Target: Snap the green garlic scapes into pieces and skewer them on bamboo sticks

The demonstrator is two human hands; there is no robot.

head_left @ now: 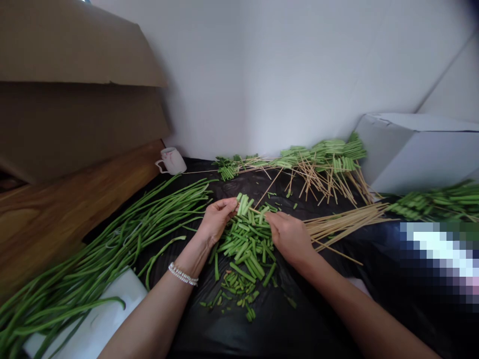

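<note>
Between my two hands runs a thin wooden skewer with several short green bean pieces point(245, 205) side by side at its left end. My left hand point(220, 215), closed, pinches the bean pieces at that end. My right hand point(291, 234) is closed around the skewer's other end. Under both hands lies a pile of cut bean pieces point(247, 249), with small trimmed ends point(239, 286) nearer me. A bundle of bare skewers point(346, 222) rests to the right of my right hand.
Long uncut beans point(149, 219) spread at the left, partly over a white box point(125, 309). Filled skewers point(325, 154) are heaped along the wall. A mug point(172, 161) stands back left, a cardboard box point(75, 89) beyond it. At right are a white box point(404, 149) and more beans point(441, 202).
</note>
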